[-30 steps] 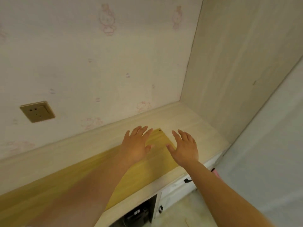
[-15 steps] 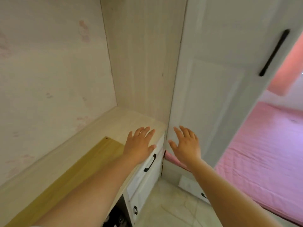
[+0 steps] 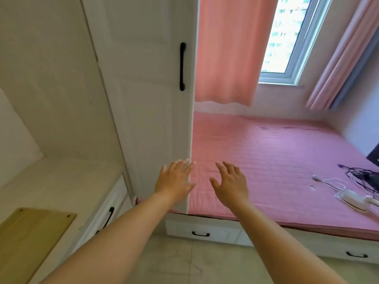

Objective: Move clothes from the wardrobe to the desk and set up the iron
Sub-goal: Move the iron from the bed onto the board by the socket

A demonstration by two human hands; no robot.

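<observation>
Left hand (image 3: 174,181): raised, palm forward, fingers straight and slightly spread, holding nothing; seen in front of the lower right edge of the wardrobe door (image 3: 147,111). Contact with the door cannot be told.

Right hand (image 3: 230,184): raised just right of the left hand, fingers straight and spread, holding nothing; seen in front of the pink mattress (image 3: 276,160).

Wardrobe door: white, panelled, upright, with a black vertical bar handle (image 3: 182,66) near its right edge. Whether it is shut cannot be told.

Desk (image 3: 67,181): pale wood-grain surface, left of the wardrobe door and lower, set against a matching side panel. A yellowish wooden board (image 3: 30,238) lies flat on its near part, screw heads at the corners. White drawers with a black handle (image 3: 107,219) below the desk edge.

Clothes and iron: none visible.

Pink mattress: right of the wardrobe door, on a white base with black-handled drawers (image 3: 201,234). On its far right side, a tangle of black and white cables (image 3: 352,181) with a white adapter.

Pink curtain (image 3: 229,50): hangs right of the wardrobe door, beside a window (image 3: 287,35); a second gathered curtain (image 3: 340,58) farther right.

Floor (image 3: 184,261): pale tile, below the mattress base.
</observation>
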